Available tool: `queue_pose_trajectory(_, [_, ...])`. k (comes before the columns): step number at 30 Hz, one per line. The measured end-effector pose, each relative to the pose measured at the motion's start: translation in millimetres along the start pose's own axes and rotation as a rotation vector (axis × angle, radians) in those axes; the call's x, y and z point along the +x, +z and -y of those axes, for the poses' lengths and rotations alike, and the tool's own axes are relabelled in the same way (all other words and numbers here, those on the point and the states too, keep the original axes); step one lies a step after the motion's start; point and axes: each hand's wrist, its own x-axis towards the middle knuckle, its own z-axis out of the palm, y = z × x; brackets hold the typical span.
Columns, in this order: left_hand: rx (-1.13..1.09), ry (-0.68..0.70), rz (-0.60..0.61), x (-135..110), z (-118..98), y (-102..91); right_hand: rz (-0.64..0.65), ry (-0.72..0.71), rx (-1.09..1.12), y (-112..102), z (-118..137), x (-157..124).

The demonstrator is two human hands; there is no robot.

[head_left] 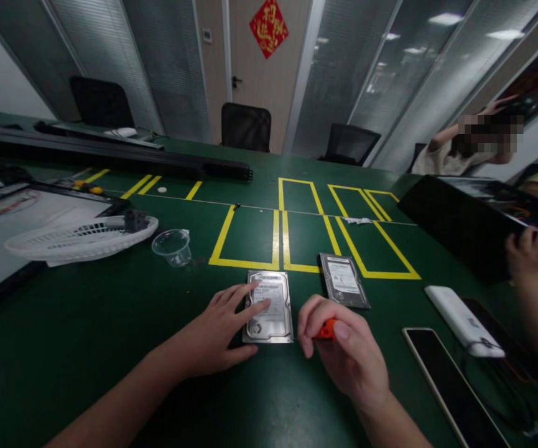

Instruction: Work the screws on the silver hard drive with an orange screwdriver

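Observation:
A silver hard drive (pixel 271 311) lies flat on the green table (pixel 86 336) in front of me. My left hand (pixel 217 333) rests on its left edge, fingers stretched out and lying on the casing. My right hand (pixel 343 348) sits just right of the drive, fingers closed round a small orange-handled tool (pixel 325 330) whose tip is hidden. A second, darker hard drive (pixel 343 280) lies a little farther back to the right, untouched.
Yellow tape boxes (pixel 250 239) mark the table behind the drives. A clear plastic cup (pixel 173 247) and a white basket (pixel 82 239) stand at left. A white power bank (pixel 464 320) and a dark phone (pixel 446 379) lie at right, near another person's hand (pixel 534 255).

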Motion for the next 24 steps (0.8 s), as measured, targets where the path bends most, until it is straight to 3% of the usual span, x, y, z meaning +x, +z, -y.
queue_pose_trajectory(24, [0.006,-0.014,0.009,-0.6,-0.3,0.4,0.039,0.029,-0.024,-1.8,-1.5,-1.9])
